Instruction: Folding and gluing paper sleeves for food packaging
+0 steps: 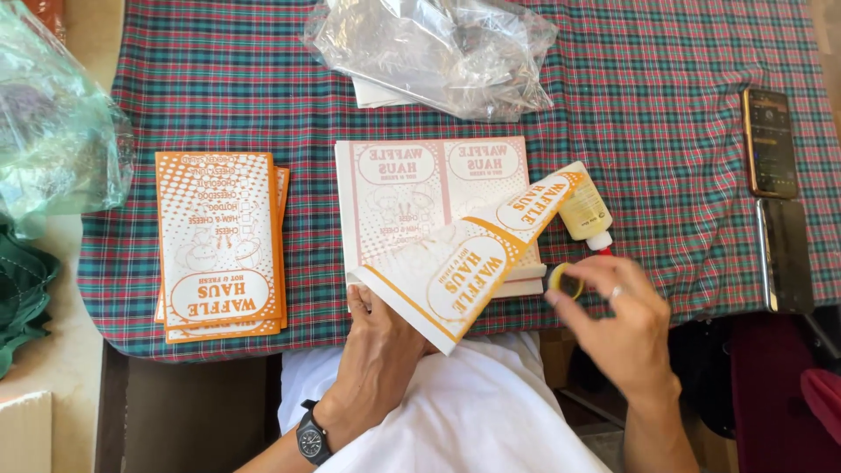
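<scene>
My left hand [375, 350], with a black watch on its wrist, grips the lower edge of a white and orange printed paper sheet [464, 263] lifted over a stack of flat pink-printed sheets [412, 188]. My right hand [624, 324] pinches a small yellow cap or ring [565, 282] just below a yellowish glue bottle [585, 213] lying on the tartan cloth. A stack of finished orange paper bags [219, 245] lies to the left.
A crumpled clear plastic bag [434, 52] lies at the top of the red and green tartan cloth [666, 79]. Two phones [771, 144] sit at the right edge. Another plastic bag [53, 123] and green fabric [17, 289] are at the left.
</scene>
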